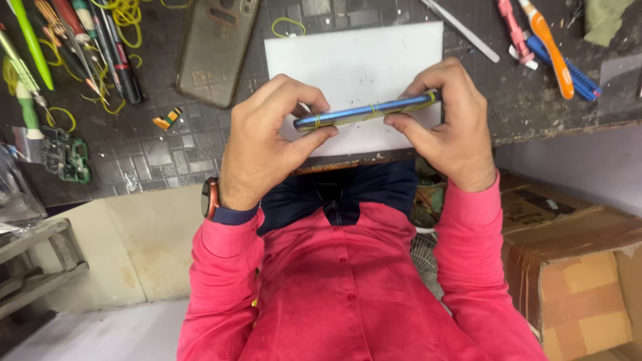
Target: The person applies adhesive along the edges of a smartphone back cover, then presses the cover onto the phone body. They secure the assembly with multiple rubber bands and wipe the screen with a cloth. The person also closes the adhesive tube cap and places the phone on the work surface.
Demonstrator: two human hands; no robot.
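Both hands pinch a blue phone (366,112) edge-on above the white sheet (354,67) on the counter (167,147): left hand (267,144) at 9 o'clock, right hand (445,124) at 3. Yellow rubber bands (420,103) already wrap it; spare bands (127,17) lie at 11.

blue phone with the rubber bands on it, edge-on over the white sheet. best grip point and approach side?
Probably the two short ends, pinched from left and right. The blue phone is held edge-on with its thin rim facing the camera, so the ends offer opposed faces. The left hand and right hand already clamp it that way, over the yellow rubber bands wrapped near the ends, above the white sheet.
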